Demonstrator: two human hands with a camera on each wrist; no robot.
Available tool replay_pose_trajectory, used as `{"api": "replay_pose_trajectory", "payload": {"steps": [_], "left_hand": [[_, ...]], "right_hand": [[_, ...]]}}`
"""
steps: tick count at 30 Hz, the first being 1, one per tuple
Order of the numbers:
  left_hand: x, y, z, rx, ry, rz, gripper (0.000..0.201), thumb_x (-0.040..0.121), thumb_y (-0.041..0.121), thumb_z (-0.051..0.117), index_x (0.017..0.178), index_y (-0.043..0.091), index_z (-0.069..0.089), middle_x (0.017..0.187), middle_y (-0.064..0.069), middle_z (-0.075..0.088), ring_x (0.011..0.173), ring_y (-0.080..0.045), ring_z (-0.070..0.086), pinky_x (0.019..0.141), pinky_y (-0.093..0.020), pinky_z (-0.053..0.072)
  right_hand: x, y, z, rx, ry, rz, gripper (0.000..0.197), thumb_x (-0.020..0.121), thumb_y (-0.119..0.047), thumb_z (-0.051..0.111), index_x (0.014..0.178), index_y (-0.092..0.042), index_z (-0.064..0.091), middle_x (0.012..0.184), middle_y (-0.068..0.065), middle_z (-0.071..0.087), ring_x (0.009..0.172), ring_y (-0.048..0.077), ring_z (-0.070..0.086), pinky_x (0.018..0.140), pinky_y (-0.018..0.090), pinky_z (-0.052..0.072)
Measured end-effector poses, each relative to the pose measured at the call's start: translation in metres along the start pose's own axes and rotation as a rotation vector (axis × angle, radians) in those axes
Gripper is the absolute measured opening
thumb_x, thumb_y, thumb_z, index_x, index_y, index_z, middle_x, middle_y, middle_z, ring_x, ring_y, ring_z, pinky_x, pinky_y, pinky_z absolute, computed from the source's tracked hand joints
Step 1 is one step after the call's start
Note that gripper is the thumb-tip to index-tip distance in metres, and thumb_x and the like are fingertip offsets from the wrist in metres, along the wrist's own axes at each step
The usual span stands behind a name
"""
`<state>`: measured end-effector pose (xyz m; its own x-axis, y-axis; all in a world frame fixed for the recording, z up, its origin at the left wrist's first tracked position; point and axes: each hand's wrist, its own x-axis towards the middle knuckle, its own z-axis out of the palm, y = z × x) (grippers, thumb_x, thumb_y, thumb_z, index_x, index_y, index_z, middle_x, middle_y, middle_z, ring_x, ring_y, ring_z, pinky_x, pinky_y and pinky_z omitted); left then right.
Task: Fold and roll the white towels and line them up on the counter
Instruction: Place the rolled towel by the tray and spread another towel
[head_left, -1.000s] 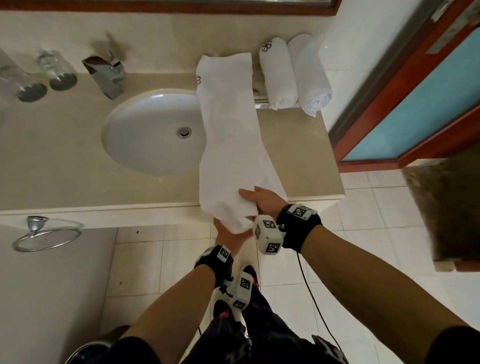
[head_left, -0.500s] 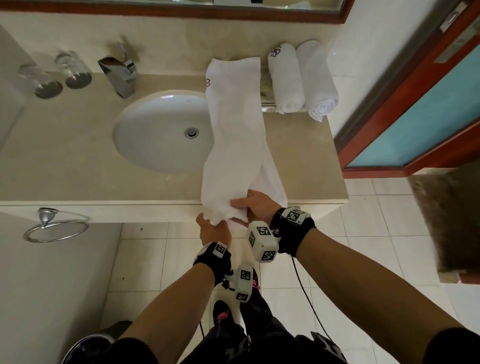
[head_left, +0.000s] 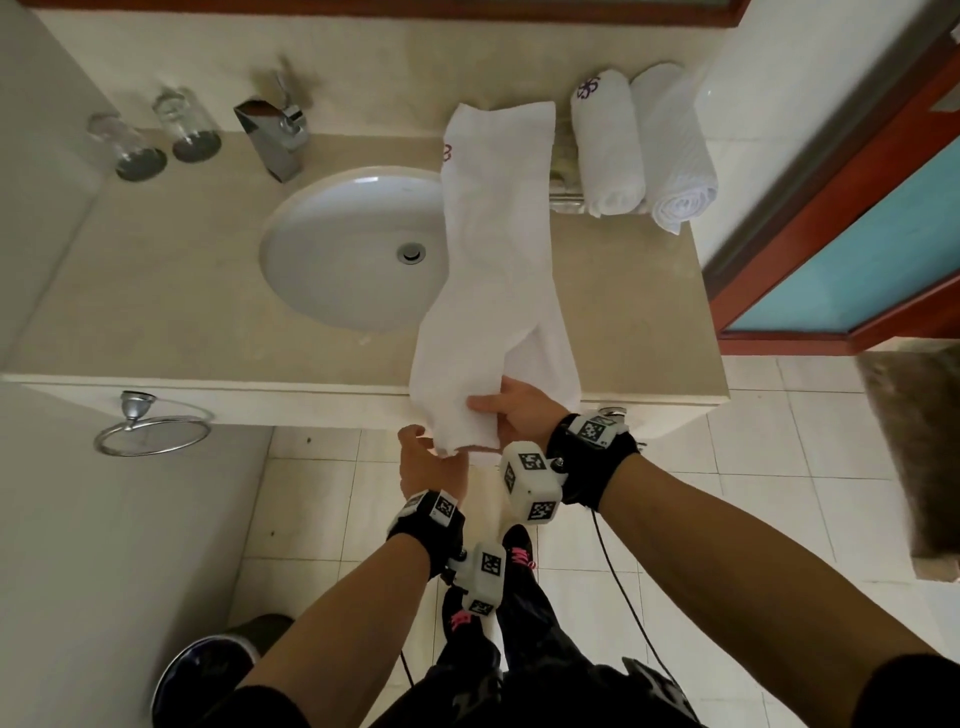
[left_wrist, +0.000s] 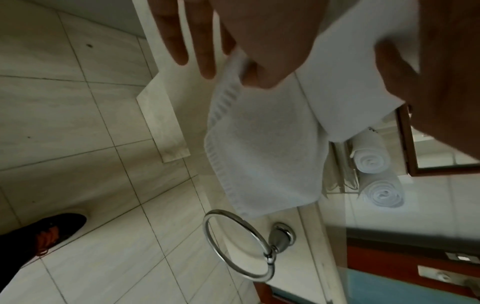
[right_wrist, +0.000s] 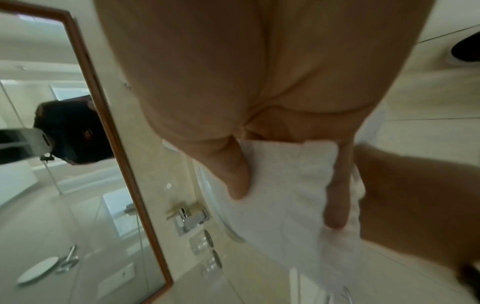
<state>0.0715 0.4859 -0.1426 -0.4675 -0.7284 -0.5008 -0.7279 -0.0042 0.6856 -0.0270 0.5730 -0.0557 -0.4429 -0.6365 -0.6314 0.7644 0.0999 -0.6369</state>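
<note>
A long folded white towel (head_left: 493, 249) lies across the counter (head_left: 171, 312) from the back wall to the front edge, its near end hanging over. My right hand (head_left: 501, 410) grips that near end from above, thumb (right_wrist: 233, 174) and a finger (right_wrist: 336, 197) pinching the cloth. My left hand (head_left: 431, 460) is just below the counter edge and holds the towel's end (left_wrist: 262, 148) under its thumb, with two fingers (left_wrist: 207, 61) straight. Two rolled white towels (head_left: 608, 150) (head_left: 675, 161) lie side by side at the back right.
A sink basin (head_left: 353, 249) sits left of the towel, with a faucet (head_left: 275, 135) and two glasses (head_left: 130, 150) behind it. A metal rack (head_left: 563, 195) lies by the rolls. A towel ring (head_left: 150, 426) hangs below the counter. A door (head_left: 857, 234) stands right.
Both hands have shifted slightly left with the towel's near end. The upper layer has drawn left and uncovers a lower layer on the right. My left hand came out from under the cloth.
</note>
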Motion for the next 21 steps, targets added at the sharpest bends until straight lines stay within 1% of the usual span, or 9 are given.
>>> {"api": "replay_pose_trajectory", "payload": {"steps": [2, 3, 4, 7, 10, 13, 16, 18, 21], "left_hand": [[0.0, 0.0, 0.007, -0.089, 0.015, 0.104, 0.054, 0.078, 0.039, 0.067, 0.127, 0.024, 0.051, 0.083, 0.0, 0.064, 0.075, -0.023, 0.061, 0.074, -0.034, 0.052], [0.0, -0.003, 0.013, -0.21, 0.009, 0.078, 0.041, 0.088, 0.039, 0.057, 0.125, 0.025, 0.051, 0.077, -0.003, 0.067, 0.072, -0.023, 0.063, 0.069, -0.032, 0.054], [0.0, -0.002, 0.011, -0.324, 0.015, 0.088, 0.028, 0.095, 0.037, 0.048, 0.119, 0.022, 0.053, 0.079, -0.007, 0.07, 0.075, -0.023, 0.065, 0.068, -0.03, 0.056], [0.006, -0.016, 0.009, -0.176, 0.038, 0.078, 0.03, 0.102, 0.021, 0.038, 0.124, 0.008, 0.052, 0.107, -0.014, 0.062, 0.098, -0.024, 0.06, 0.077, -0.021, 0.053], [0.007, -0.02, 0.0, -0.259, 0.048, -0.021, 0.027, 0.101, 0.002, 0.035, 0.12, 0.005, 0.054, 0.116, -0.024, 0.058, 0.101, -0.039, 0.057, 0.078, -0.034, 0.047], [0.007, -0.021, -0.012, -0.127, 0.156, -0.072, 0.021, 0.091, 0.006, 0.051, 0.11, 0.015, 0.056, 0.097, -0.009, 0.062, 0.079, -0.027, 0.056, 0.065, -0.031, 0.045], [0.008, -0.023, -0.027, -0.063, 0.144, -0.011, 0.017, 0.088, 0.005, 0.054, 0.103, 0.014, 0.055, 0.092, -0.003, 0.059, 0.071, -0.022, 0.055, 0.051, -0.023, 0.038], [0.01, -0.026, -0.032, 0.019, 0.135, 0.068, 0.017, 0.083, -0.002, 0.053, 0.092, 0.012, 0.051, 0.087, -0.004, 0.058, 0.072, -0.025, 0.056, 0.051, -0.023, 0.037], [0.006, -0.032, -0.033, 0.168, 0.094, 0.226, 0.027, 0.073, -0.014, 0.05, 0.084, 0.011, 0.048, 0.096, -0.001, 0.049, 0.074, -0.02, 0.049, 0.054, -0.015, 0.032]], "right_hand": [[0.003, 0.005, 0.013, -0.053, -0.015, 0.015, 0.027, 0.092, -0.001, 0.058, 0.119, -0.006, 0.056, 0.126, 0.019, 0.062, 0.114, 0.038, 0.06, 0.098, 0.054, 0.049], [0.003, 0.008, 0.017, -0.053, -0.017, 0.029, 0.02, 0.095, 0.0, 0.053, 0.114, -0.005, 0.058, 0.12, 0.019, 0.063, 0.106, 0.035, 0.063, 0.09, 0.049, 0.054], [0.004, 0.012, 0.022, -0.049, -0.018, 0.055, 0.016, 0.097, 0.0, 0.051, 0.111, -0.004, 0.058, 0.116, 0.018, 0.065, 0.099, 0.032, 0.065, 0.082, 0.044, 0.059], [0.003, 0.023, 0.029, -0.063, -0.048, 0.137, 0.012, 0.098, -0.005, 0.052, 0.107, -0.006, 0.06, 0.108, 0.015, 0.066, 0.091, 0.028, 0.066, 0.072, 0.04, 0.06], [0.002, 0.028, 0.027, -0.122, -0.048, 0.159, 0.015, 0.096, -0.006, 0.056, 0.11, -0.006, 0.061, 0.106, 0.013, 0.067, 0.093, 0.028, 0.066, 0.077, 0.042, 0.058], [0.0, 0.02, 0.014, -0.038, 0.023, 0.149, 0.019, 0.093, -0.001, 0.055, 0.11, -0.008, 0.059, 0.105, 0.012, 0.066, 0.095, 0.03, 0.063, 0.079, 0.045, 0.056], [-0.001, 0.012, -0.006, -0.026, 0.254, 0.08, 0.012, 0.092, -0.001, 0.054, 0.098, -0.012, 0.057, 0.101, 0.009, 0.06, 0.086, 0.025, 0.061, 0.063, 0.037, 0.06], [-0.005, 0.014, -0.022, -0.105, 0.396, 0.046, 0.01, 0.092, -0.005, 0.055, 0.092, -0.015, 0.055, 0.098, 0.006, 0.055, 0.081, 0.02, 0.058, 0.067, 0.035, 0.057], [-0.007, 0.025, -0.045, -0.458, 0.438, -0.02, 0.003, 0.079, -0.007, 0.063, 0.078, -0.009, 0.061, 0.087, 0.004, 0.051, 0.081, 0.02, 0.047, 0.076, 0.041, 0.046]]}}
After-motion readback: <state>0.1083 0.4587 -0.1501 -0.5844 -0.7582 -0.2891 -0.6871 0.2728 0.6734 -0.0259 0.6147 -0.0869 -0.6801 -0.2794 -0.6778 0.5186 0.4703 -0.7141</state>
